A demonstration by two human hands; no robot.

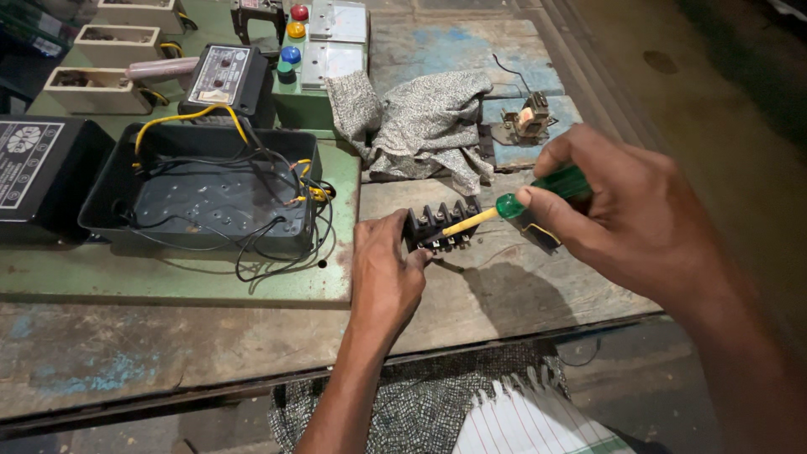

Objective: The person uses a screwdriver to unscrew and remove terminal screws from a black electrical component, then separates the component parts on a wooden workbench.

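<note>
Worn wooden bench with green metal plate, grey rag, small relay

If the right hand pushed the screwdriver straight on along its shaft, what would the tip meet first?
The right hand aims the screwdriver left; its tip seems already at the black terminal block held by the left hand.

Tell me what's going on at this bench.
A person is working on a small black terminal block on a wooden bench. The left hand steadies the block, while the right hand holds a green-handled screwdriver with its tip at the block's top. Beside them sits an open black box full of loose wires, and a crumpled grey cloth lies behind.
</note>
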